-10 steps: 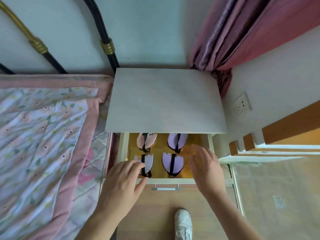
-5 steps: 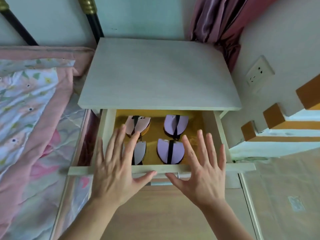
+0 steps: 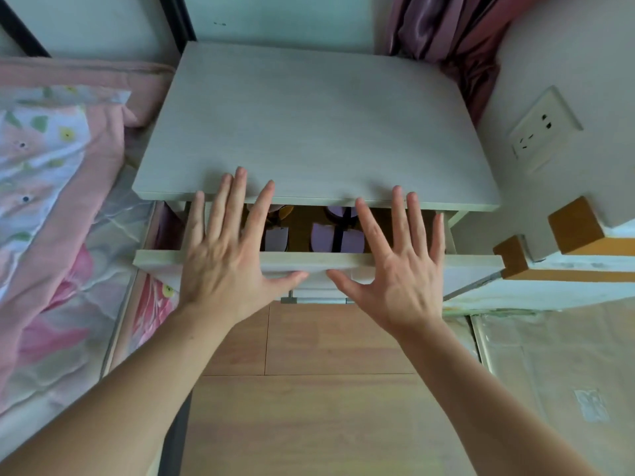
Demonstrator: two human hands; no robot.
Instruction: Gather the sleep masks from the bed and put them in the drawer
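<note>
The nightstand drawer (image 3: 474,264) stands partly open under the grey top (image 3: 316,125). Folded lilac sleep masks with black straps lie inside on a yellow lining: one (image 3: 338,238) shows clearly, another (image 3: 276,238) peeks between my left fingers, and the back ones are mostly hidden under the top. My left hand (image 3: 226,259) and my right hand (image 3: 398,266) lie flat with spread fingers over the drawer's front panel, thumbs pointing at each other above the metal handle (image 3: 318,299).
The bed (image 3: 51,207) with a pink floral quilt lies to the left, touching the nightstand. A wall socket (image 3: 543,130) and orange-trimmed furniture (image 3: 577,228) are on the right, a pink curtain (image 3: 443,32) behind. Wooden floor (image 3: 309,389) below.
The drawer has slid inward under the nightstand top, hiding the back masks. Both hands moved forward onto the drawer front with fingers spread, and my view has come closer.
</note>
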